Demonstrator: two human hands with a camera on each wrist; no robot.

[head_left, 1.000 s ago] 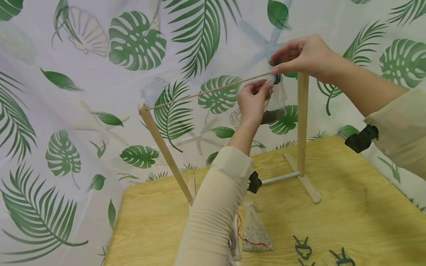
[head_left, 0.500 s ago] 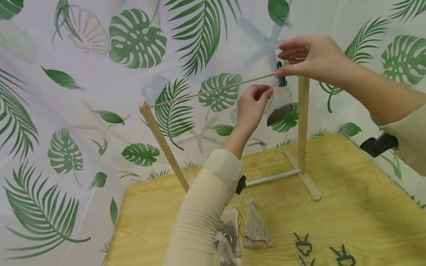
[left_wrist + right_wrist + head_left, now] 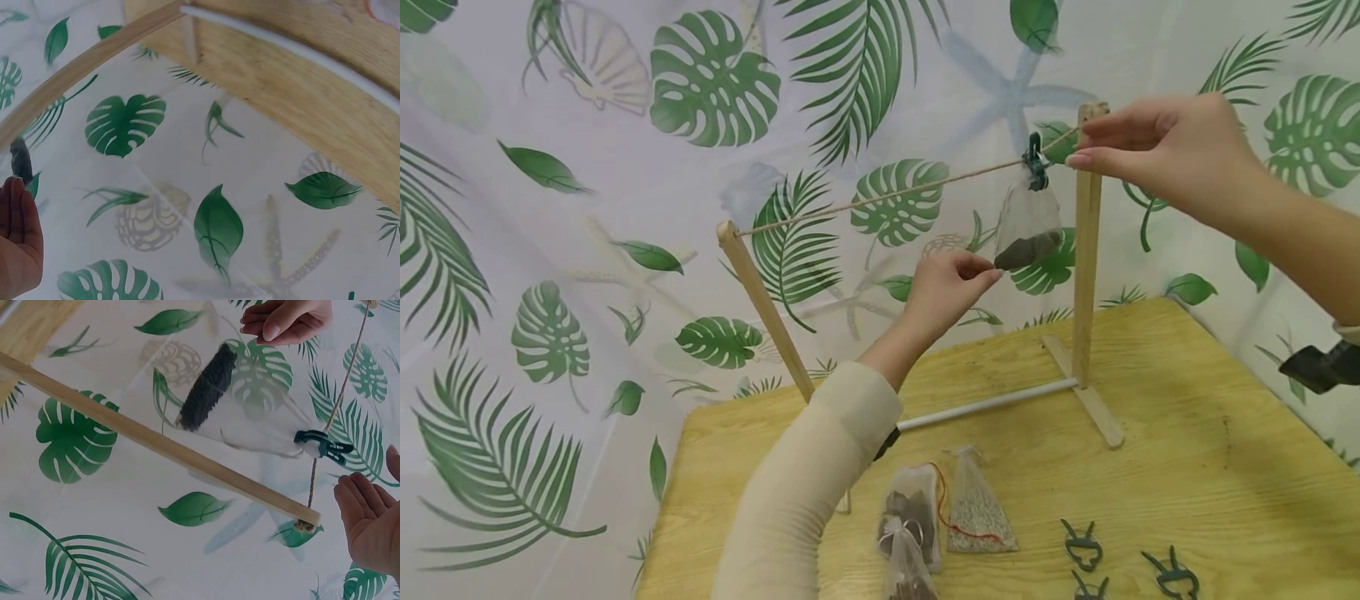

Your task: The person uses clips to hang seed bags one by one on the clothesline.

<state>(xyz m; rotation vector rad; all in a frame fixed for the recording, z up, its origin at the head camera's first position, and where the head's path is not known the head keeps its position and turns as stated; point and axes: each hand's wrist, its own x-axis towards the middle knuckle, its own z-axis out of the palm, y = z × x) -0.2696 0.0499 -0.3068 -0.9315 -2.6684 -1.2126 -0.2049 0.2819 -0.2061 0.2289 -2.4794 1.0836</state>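
Observation:
A sheer drawstring bag (image 3: 1024,208) with dark contents in its bottom hangs from the rope (image 3: 895,198), held there by a dark green clip (image 3: 1036,164). My left hand (image 3: 951,287) is at the bag's lower left corner, fingertips bent toward the thumb. In the right wrist view that left hand (image 3: 292,320) shows apart from the bag with nothing in its fingers. To the right of the clip, my right hand (image 3: 1180,158) is held beside the post top, fingers extended and empty. The right wrist view shows the clip (image 3: 322,445) biting both rope and bag neck.
The wooden stand has a left post (image 3: 767,308), a right post (image 3: 1084,275) and a white crossbar (image 3: 992,404). On the table (image 3: 1210,467) lie a bag of pale grains (image 3: 981,508), bags with dark contents (image 3: 917,512), and several green clips (image 3: 1082,546). A leaf-print cloth hangs behind.
The right hand has let go of the clip and moved right. The left hand has left the bag's neck and dropped to its lower corner. The bag now hangs by the clip.

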